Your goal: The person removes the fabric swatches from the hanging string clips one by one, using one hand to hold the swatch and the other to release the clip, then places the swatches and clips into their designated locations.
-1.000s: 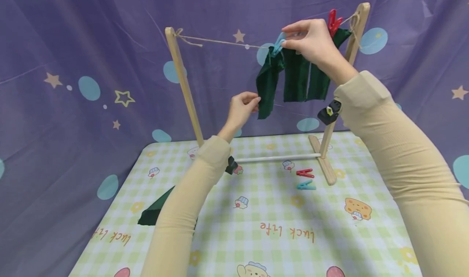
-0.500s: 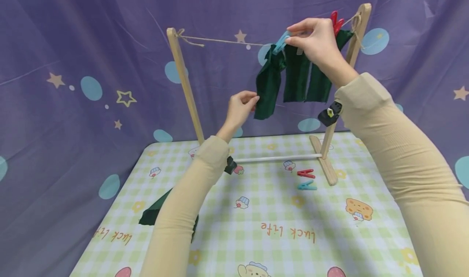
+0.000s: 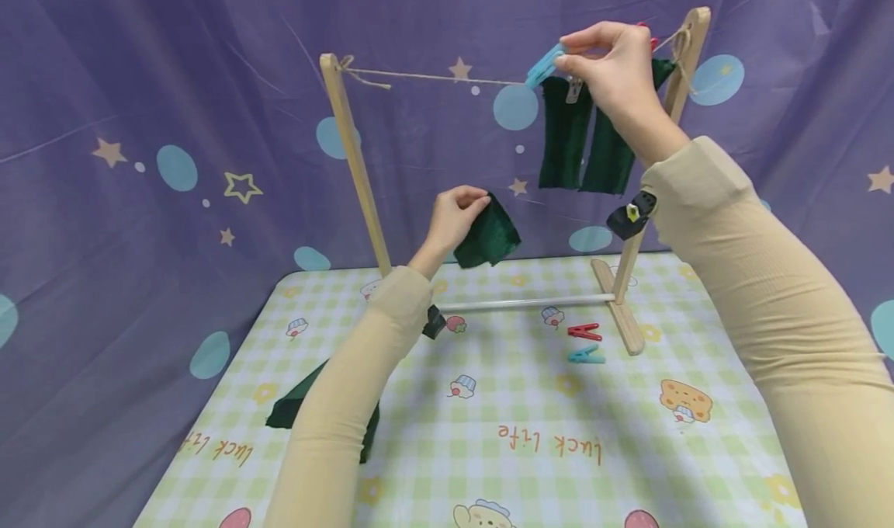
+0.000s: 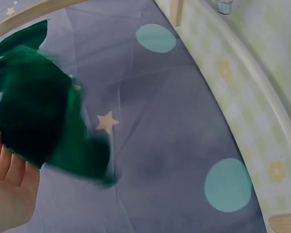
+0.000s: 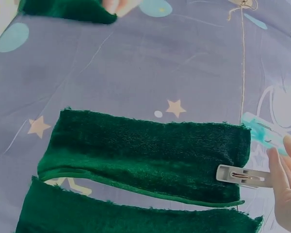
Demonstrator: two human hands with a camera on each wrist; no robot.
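Note:
My left hand (image 3: 450, 221) pinches a corner of a dark green cloth (image 3: 491, 237), which hangs crumpled below the line and is blurred in the left wrist view. Up at the twine line (image 3: 433, 77), my right hand (image 3: 618, 66) pinches a light blue clothespin (image 3: 543, 67) between thumb and fingers. No cloth is in that clothespin; whether its tip touches the twine I cannot tell. Just beside it a green cloth strip (image 3: 563, 144) hangs, held by a whitish clothespin (image 5: 245, 175). A second green strip (image 3: 609, 159) hangs to its right, its red clothespin mostly behind my hand.
Wooden posts (image 3: 356, 159) carry the twine, joined low by a white rod (image 3: 531, 303). A red clothespin (image 3: 583, 331) and a blue clothespin (image 3: 585, 355) lie on the checked tablecloth (image 3: 531, 481). Another green cloth (image 3: 296, 404) lies partly under my left forearm.
The green cloth has come away from the line and the blue clothespin. My left hand has sunk slightly with it; my right hand has risen a little to the right with the clothespin.

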